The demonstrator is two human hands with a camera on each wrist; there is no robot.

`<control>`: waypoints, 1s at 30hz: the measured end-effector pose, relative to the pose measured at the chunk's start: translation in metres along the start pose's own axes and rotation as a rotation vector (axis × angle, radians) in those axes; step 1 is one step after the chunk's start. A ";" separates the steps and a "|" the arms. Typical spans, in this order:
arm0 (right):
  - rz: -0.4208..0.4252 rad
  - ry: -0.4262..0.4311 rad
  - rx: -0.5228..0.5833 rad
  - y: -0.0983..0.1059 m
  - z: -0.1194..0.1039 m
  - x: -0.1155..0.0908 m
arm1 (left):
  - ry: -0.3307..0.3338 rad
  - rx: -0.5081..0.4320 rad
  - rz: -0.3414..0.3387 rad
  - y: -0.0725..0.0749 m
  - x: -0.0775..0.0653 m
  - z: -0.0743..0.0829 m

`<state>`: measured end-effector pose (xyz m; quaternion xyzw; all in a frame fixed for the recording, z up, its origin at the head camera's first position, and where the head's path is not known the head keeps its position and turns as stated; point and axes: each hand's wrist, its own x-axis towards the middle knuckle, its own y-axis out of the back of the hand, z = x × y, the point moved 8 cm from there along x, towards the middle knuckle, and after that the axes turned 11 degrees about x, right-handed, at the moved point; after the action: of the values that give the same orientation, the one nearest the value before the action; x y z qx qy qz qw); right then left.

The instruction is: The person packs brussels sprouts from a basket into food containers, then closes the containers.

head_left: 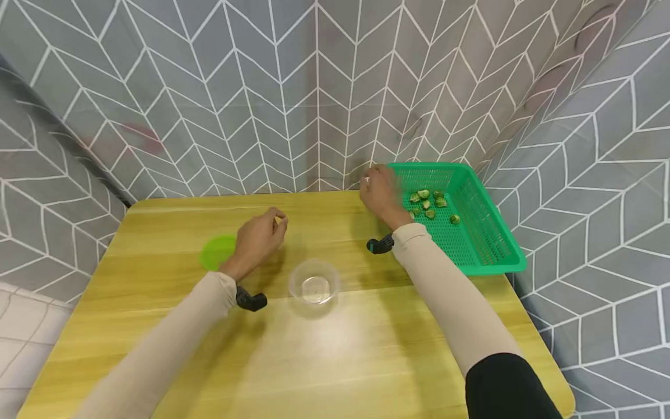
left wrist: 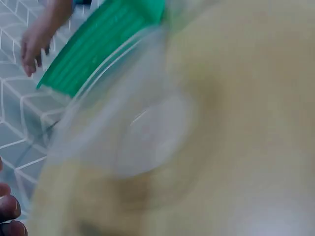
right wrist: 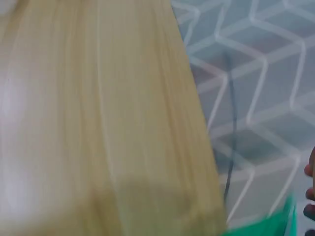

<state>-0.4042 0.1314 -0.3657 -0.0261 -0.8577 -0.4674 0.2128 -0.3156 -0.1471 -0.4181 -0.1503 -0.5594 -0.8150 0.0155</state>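
Hovering over the desk (head_left: 335, 372) beyond and to the left of the clear bowl (head_left: 314, 286), the left hand (head_left: 258, 238) has its fingers loosely bent, with nothing visible in its hold and the bowl apart from it. Just left of that hand lies a lime-green disc (head_left: 216, 254), partly hidden by the wrist. The right hand (head_left: 382, 193) is at the desk's far edge, beside the left side of the green basket (head_left: 484, 212), fingers slack and drooping, apparently holding nothing; whether it touches the rim I cannot tell. That basket sits over the far right corner, rectangular, with slotted walls and a perforated floor. Inside it, just right of the right hand, small green Brussels sprouts (head_left: 440, 202) cluster, some showing pale yellowish ends, while one sprout (head_left: 454, 219) lies apart, farther right. The bowl stands upright near the middle of the desk, round and see-through, with a wide mouth and narrower base.
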 end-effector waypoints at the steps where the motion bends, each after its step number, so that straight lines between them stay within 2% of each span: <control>1: 0.025 -0.014 0.020 0.007 0.013 -0.001 | 0.007 -0.058 -0.027 -0.007 -0.014 0.002; 4: 0.081 -0.057 0.073 0.026 0.050 -0.011 | 0.032 -0.258 -0.097 -0.030 -0.054 0.007; 6: 0.073 -0.078 0.126 0.033 0.070 -0.018 | 0.072 -0.395 -0.136 -0.042 -0.077 0.008; 8: 0.030 -0.096 0.193 0.034 0.086 -0.024 | 0.125 -0.496 -0.155 -0.051 -0.095 0.007; 11: -0.083 -0.125 0.243 0.033 0.103 -0.031 | 0.206 -0.618 -0.155 -0.059 -0.113 0.006; 17: -0.290 -0.161 0.268 0.032 0.117 -0.042 | 0.304 -0.895 -0.186 -0.070 -0.130 0.010; 20: -0.357 -0.177 0.264 0.030 0.124 -0.048 | 0.322 -0.986 -0.214 -0.076 -0.136 0.013; 24: -0.404 -0.196 0.241 0.028 0.134 -0.054 | 0.326 -1.045 -0.212 -0.080 -0.140 0.014; 30: -0.435 -0.211 0.205 0.021 0.146 -0.061 | 0.328 -1.072 -0.140 -0.078 -0.144 0.012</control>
<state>-0.3937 0.2713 -0.4416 0.1322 -0.9035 -0.4073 0.0184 -0.1905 -0.1277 -0.5226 0.0291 -0.0662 -0.9969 -0.0303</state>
